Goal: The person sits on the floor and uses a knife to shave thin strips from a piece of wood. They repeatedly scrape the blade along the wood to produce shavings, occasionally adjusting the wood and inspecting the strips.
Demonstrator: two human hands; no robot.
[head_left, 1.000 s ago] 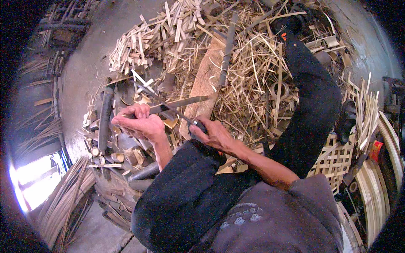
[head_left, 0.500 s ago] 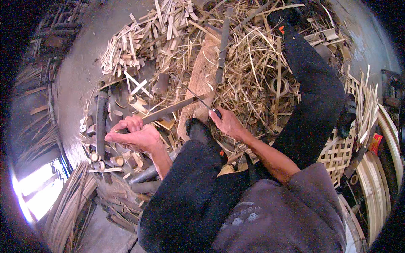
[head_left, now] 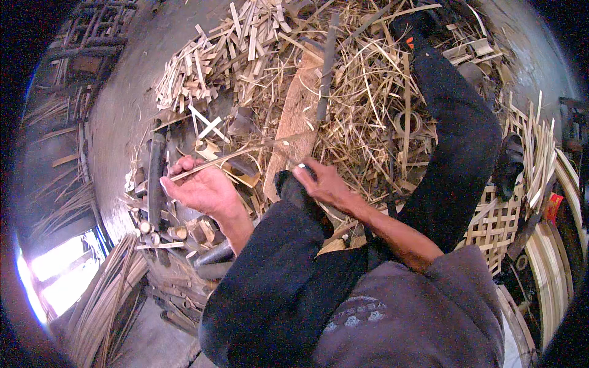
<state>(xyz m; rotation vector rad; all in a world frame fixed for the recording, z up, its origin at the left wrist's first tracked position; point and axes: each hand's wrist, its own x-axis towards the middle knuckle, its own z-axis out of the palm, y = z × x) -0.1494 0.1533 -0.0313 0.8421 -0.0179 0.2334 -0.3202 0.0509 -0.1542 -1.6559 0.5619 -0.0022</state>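
Note:
My left hand [head_left: 205, 191], palm up, grips one end of a long thin bamboo strip [head_left: 242, 151]. The strip reaches out to the right over a rough wooden plank [head_left: 296, 113] and is seen nearly edge-on. Closed around the dark handle of a knife [head_left: 308, 170], my right hand [head_left: 330, 187] is just below the strip's far part. The knife's blade is blurred, so I cannot tell whether it touches the strip. Between my feet, the plank slants away from me.
Cut bamboo pieces [head_left: 245, 34] lie heaped at the far left. Tangled shavings [head_left: 362, 92] cover the floor right of the plank. Bamboo tubes [head_left: 157, 178] are beside my left hand. A woven bamboo panel [head_left: 494, 224] lies to the right, near long split strips [head_left: 546, 276].
The bamboo strip has turned from showing its flat face to nearly edge-on. My right hand and the knife have moved slightly left, and the blade has dropped from across the strip.

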